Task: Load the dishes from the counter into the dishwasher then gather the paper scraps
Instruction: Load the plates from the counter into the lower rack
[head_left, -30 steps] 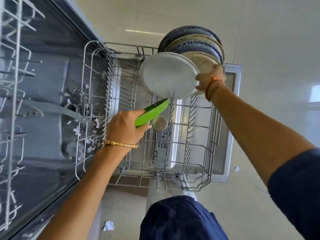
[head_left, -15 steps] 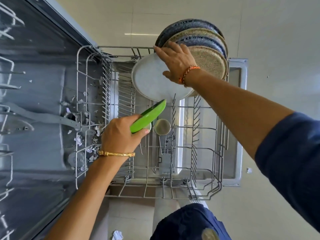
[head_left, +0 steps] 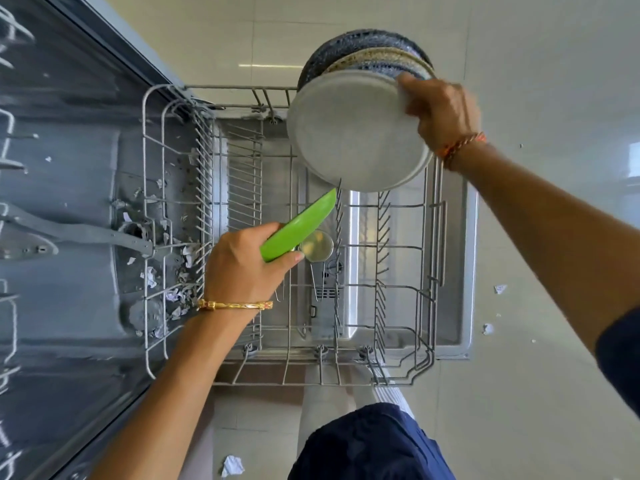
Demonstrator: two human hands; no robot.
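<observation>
The right hand (head_left: 441, 114) gripped the rim of a white plate (head_left: 356, 133) at the upper right of the frame, standing on edge in the dishwasher rack (head_left: 429, 258). It looked hard, smooth and breakable, so the rim was the safest hold. The left hand (head_left: 242, 268) curled around a light green plate (head_left: 298, 225) mid-frame.

The scene is bright, with soft and even daylight, and a long reflection of a lamp lies on the glossy floor tiles (head_left: 266, 65). The wide lens bends the dishwasher rack (head_left: 311, 372) near the edges. The right hand (head_left: 440, 112) is a little blurred.
</observation>
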